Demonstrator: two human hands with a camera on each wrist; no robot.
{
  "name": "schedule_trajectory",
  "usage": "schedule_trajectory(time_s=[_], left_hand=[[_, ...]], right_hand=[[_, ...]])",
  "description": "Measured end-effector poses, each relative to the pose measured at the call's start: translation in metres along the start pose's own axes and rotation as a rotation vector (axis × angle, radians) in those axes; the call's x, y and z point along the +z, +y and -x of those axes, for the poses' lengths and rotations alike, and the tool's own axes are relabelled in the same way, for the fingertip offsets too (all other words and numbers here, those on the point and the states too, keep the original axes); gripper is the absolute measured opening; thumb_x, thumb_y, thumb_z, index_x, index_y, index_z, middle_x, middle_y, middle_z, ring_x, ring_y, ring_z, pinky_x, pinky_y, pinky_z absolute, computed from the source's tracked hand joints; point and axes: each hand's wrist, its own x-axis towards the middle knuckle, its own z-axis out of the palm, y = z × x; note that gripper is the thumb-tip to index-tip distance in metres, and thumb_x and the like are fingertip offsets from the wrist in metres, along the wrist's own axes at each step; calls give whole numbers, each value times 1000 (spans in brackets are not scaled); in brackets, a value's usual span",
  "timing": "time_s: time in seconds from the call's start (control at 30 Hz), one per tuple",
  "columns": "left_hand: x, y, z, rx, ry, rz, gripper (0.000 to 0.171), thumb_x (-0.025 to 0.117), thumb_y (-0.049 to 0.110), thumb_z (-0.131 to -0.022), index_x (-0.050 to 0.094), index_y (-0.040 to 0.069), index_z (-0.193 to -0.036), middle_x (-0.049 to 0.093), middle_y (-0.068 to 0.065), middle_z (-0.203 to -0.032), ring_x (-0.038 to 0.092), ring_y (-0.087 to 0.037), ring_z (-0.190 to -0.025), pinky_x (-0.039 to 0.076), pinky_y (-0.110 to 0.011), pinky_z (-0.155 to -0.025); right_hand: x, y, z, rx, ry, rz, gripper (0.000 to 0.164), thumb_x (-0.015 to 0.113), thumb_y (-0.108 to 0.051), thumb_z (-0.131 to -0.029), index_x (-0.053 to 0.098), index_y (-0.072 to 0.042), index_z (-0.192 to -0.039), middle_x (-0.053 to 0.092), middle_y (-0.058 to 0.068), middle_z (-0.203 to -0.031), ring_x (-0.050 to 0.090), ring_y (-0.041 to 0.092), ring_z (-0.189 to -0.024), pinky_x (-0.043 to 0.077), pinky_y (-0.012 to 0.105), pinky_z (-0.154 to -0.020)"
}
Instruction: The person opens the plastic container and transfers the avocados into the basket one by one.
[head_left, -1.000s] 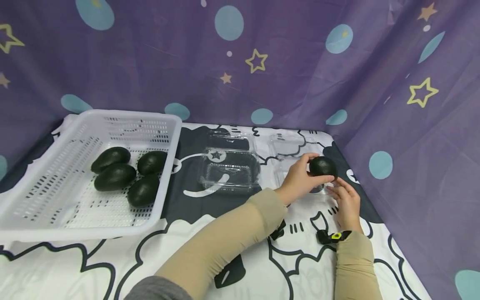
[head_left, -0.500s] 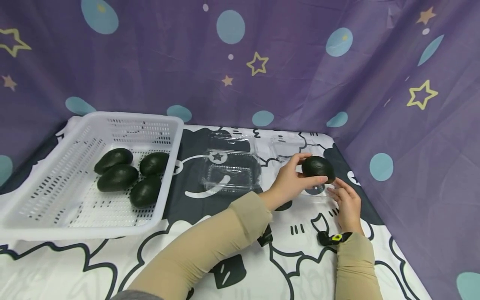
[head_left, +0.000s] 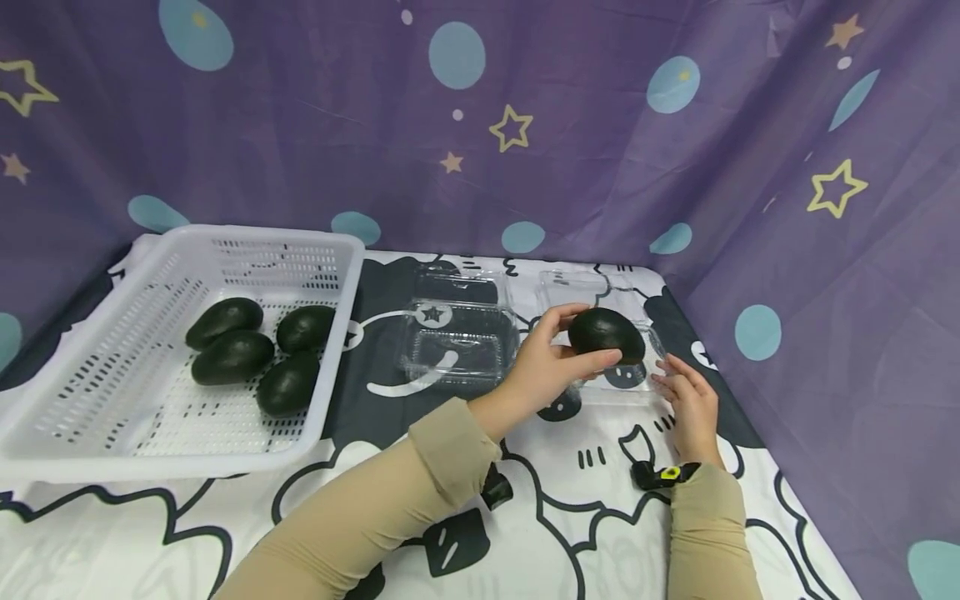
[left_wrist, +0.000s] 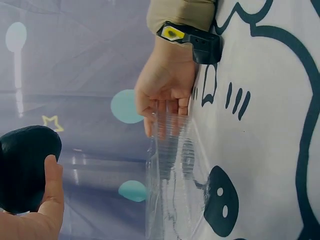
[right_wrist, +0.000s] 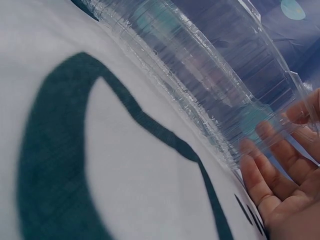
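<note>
My left hand (head_left: pixel 542 367) grips a dark green avocado (head_left: pixel 606 333) between thumb and fingers, above a clear hinged plastic container (head_left: pixel 611 395) whose lid (head_left: pixel 581 287) lies back. In the left wrist view the avocado (left_wrist: pixel 27 167) is cut off by the frame's left edge. At the container's right end, my right hand (head_left: pixel 692 408) holds the rim with its fingertips. The right wrist view shows its fingers (right_wrist: pixel 265 172) against the clear wall (right_wrist: pixel 200 75).
On the left stands a white perforated basket (head_left: pixel 341 333) with several avocados (head_left: pixel 234 357) in it. A second clear container (head_left: pixel 461 346), lid raised back, sits between basket and hands. A purple curtain (head_left: pixel 600 150) closes off the back and right.
The left hand has moved left with the avocado, away from the right hand, and more of the container shows. The right hand has stayed at the container's end.
</note>
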Motion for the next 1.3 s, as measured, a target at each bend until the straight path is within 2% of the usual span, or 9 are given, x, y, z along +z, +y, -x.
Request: schedule_trajectory(time_s=[0.37, 0.5, 0.7, 0.9, 1.13, 1.3], left_hand=[[-22, 10, 19, -10, 15, 71, 65, 73, 11, -88, 42, 13, -145, 48, -16, -134, 68, -21, -95, 61, -39, -81], [-32, 14, 26, 0, 17, 80, 64, 70, 11, -89, 40, 11, -145, 48, -19, -134, 68, -28, -99, 60, -44, -82], [-48, 25, 34, -3, 74, 73, 62, 70, 13, -89, 38, 12, -143, 49, -18, -134, 65, -32, -109, 61, -40, -81], [-62, 38, 40, -14, 123, 73, 63, 67, 14, -92, 35, 14, -146, 48, -17, -134, 68, -32, -104, 60, -39, -83], [-74, 52, 47, -9, 140, 54, 63, 66, 16, -93, 33, 15, -146, 46, -16, -136, 65, -35, -112, 60, -39, -86], [-80, 61, 51, -4, 154, 52, 62, 66, 16, -93, 33, 15, -146, 47, -14, -136, 67, -33, -109, 60, -39, -86]], right_hand=[[1, -1, 2, -12, 0, 29, 42, 42, -2, -100, 51, 3, -140, 69, -12, -101, 69, 5, -90, 53, 16, -81], [1, 0, 1, -11, -3, 13, 42, 43, -1, -99, 52, 3, -140, 70, -11, -101, 69, 5, -90, 54, 16, -81], [1, 1, 0, -11, -6, 9, 41, 42, -1, -99, 53, 3, -139, 70, -11, -100, 69, 5, -88, 54, 16, -81], [0, 0, 0, -10, -4, -14, 42, 42, 0, -99, 52, 5, -139, 70, -10, -99, 70, 5, -88, 54, 17, -80], [1, 1, 0, -18, -9, 6, 43, 43, -1, -99, 51, 5, -141, 70, -11, -100, 70, 5, -89, 54, 16, -80], [0, 1, -1, -18, 1, -2, 42, 43, 0, -99, 52, 5, -139, 71, -10, -100, 70, 5, -88, 55, 16, -79]])
